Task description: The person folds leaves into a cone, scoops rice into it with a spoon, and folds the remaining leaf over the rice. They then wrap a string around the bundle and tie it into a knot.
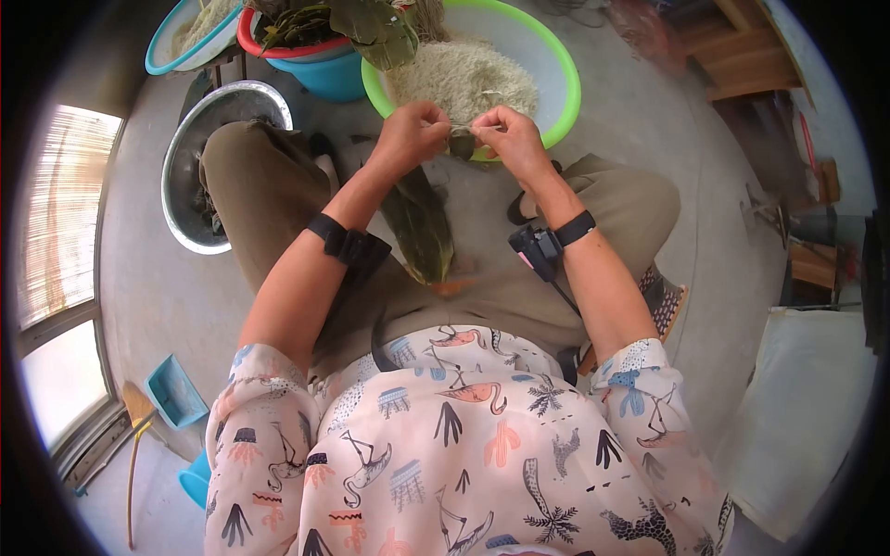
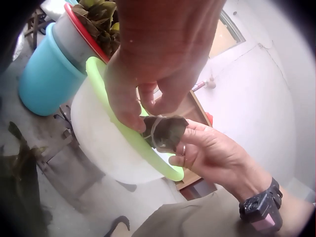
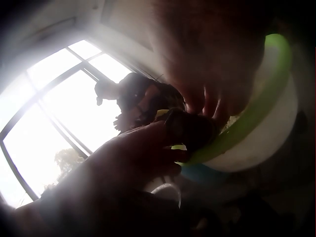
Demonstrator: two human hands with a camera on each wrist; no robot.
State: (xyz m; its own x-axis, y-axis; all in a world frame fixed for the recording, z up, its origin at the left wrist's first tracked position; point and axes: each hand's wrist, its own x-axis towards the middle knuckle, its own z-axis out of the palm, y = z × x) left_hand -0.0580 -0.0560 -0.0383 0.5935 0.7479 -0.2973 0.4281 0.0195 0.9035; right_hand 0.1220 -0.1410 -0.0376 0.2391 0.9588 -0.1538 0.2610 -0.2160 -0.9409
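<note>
Between my two hands, in front of the green-rimmed basin, is a small leaf-wrapped rice dumpling (image 2: 170,133), dark green with a pale tie (image 2: 154,131) around it. My left hand (image 1: 413,136) pinches at its left end with bent fingers. From the other side, my right hand (image 1: 512,141) grips it between thumb and fingers, a ring on one finger. In the right wrist view the dumpling is a dark shape (image 3: 190,129), and both hands are in shadow there. A long green leaf (image 1: 417,222) hangs between the knees, below the left hand.
Uncooked white rice (image 1: 464,79) fills much of the green-rimmed basin (image 1: 572,93). Leaves (image 1: 301,28) sit in a red-rimmed basin on a blue bucket (image 1: 324,76). A metal basin (image 1: 171,176) stands by the left knee. Another person (image 3: 143,101) appears before the window.
</note>
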